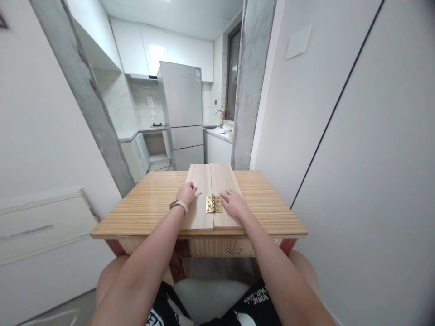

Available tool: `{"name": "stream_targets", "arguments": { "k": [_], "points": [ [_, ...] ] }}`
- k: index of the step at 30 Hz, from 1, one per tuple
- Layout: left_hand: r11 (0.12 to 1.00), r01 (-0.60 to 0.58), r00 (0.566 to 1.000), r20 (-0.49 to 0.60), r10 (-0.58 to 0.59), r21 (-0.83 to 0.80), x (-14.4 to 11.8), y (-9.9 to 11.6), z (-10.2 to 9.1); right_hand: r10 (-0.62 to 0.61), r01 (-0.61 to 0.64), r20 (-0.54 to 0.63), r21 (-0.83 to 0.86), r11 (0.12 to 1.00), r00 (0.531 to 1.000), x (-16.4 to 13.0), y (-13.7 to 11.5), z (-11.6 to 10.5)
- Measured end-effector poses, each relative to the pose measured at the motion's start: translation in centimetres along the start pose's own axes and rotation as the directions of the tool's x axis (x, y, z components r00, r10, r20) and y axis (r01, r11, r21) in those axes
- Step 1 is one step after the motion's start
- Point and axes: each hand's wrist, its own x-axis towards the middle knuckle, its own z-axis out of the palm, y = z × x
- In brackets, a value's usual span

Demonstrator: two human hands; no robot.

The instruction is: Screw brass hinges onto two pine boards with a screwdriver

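Observation:
Two pale wooden boards lie side by side on the table, a left board (200, 219) and a right board (224, 179). A brass hinge (214, 204) lies flat across the seam between them, near their front end. My left hand (186, 192), with a watch on its wrist, is over the left board. Its fingers are curled together; what they pinch is too small to make out. Beside those fingertips, a small screw (199, 194) shows against the board. My right hand (235, 203) rests on the right board, fingers stretched out, fingertips next to the hinge's right leaf.
The wood-grain table (149, 203) has a drawer (220, 248) under its front edge. White walls stand close on both sides. Beyond the table are a grey fridge (185, 99), a sink counter (219, 131) and white cabinets (180, 45).

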Motion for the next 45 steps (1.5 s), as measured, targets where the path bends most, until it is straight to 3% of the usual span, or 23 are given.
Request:
{"name": "stream_targets", "arguments": {
  "k": [9, 14, 18, 21, 23, 25, 29, 32, 37, 45],
  "points": [
    [0.996, 0.055, 0.995, 0.082, -0.049, -0.069, -0.1, -0.5, 0.1, -0.005, 0.005, -0.005, -0.005, 1.0, 1.0, 0.1, 0.2, 0.2],
    [0.988, 0.042, 0.999, 0.01, -0.041, -0.152, 0.6, 0.4, -1.3, -0.016, 0.016, -0.022, -0.006, 1.0, 1.0, 0.1, 0.1, 0.2],
    [0.965, -0.025, 0.999, -0.05, 0.013, -0.261, 1.1, 2.5, -3.0, -0.019, 0.018, -0.022, -0.007, 1.0, 1.0, 0.0, 0.1, 0.1],
    [0.794, -0.093, 0.995, -0.038, 0.088, -0.601, 0.9, 4.7, -4.4, -0.014, 0.014, -0.012, -0.002, 1.0, 1.0, 0.1, 0.1, 0.1],
    [0.656, -0.164, 0.98, -0.045, 0.194, -0.737, 0.4, 6.3, -5.0, -0.007, 0.007, -0.011, -0.001, 1.0, 1.0, 0.1, 0.1, 0.1],
    [0.546, -0.248, 0.948, -0.084, 0.307, -0.8, -0.1, 7.7, -5.2, -0.009, 0.009, -0.016, -0.003, 1.0, 1.0, 0.1, 0.2, 0.2],
    [0.391, -0.347, 0.896, -0.178, 0.406, -0.853, -1.1, 9.5, -4.6, -0.026, 0.025, -0.037, -0.015, 1.0, 0.999, 0.1, 0.2, 0.4],
    [0.39, -0.4, 0.876, -0.221, 0.428, -0.829, -1.6, 10.2, -3.7, -0.029, 0.028, -0.034, -0.015, 0.999, 0.999, 0.1, 0.3, 0.4],
    [0.475, -0.419, 0.868, -0.187, 0.46, -0.774, -2.4, 10.7, -2.8, -0.024, 0.023, -0.029, -0.036, 0.999, 0.999, 0.2, 0.2, 0.3],
    [0.56, -0.438, 0.869, -0.173, 0.463, -0.703, -3.2, 11.2, -3.0, -0.024, 0.022, -0.033, -0.044, 0.999, 0.999, 0.1, 0.0, 0.1]
  ]
}}
